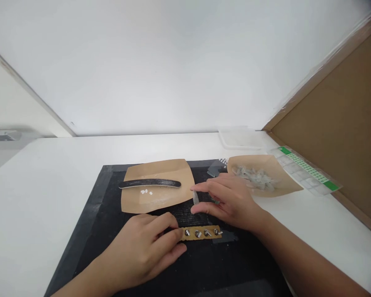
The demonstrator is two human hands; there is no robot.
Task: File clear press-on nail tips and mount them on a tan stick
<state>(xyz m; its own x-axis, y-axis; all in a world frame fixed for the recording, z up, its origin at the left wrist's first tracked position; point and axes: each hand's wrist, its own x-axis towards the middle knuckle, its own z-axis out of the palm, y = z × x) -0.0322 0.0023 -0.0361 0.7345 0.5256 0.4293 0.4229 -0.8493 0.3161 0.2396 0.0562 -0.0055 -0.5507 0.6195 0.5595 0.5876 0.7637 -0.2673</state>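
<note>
My left hand (145,243) rests on a black mat (89,231), its fingertips pressed on the left end of a narrow brown strip (202,233) that carries several small silvery pieces. My right hand (231,202) hovers just above and behind that strip, thumb and forefinger pinched on a small clear nail tip (196,198). A dark nail file (150,183) lies across a brown paper sheet (160,198) with a few tiny white bits (146,192) below it.
A second brown paper (284,185) at the right holds a pile of clear tips (256,177). Beside it lies a clear compartment tray with green labels (306,171). A clear plastic lid (239,138) sits at the back. A brown board (343,123) walls the right side.
</note>
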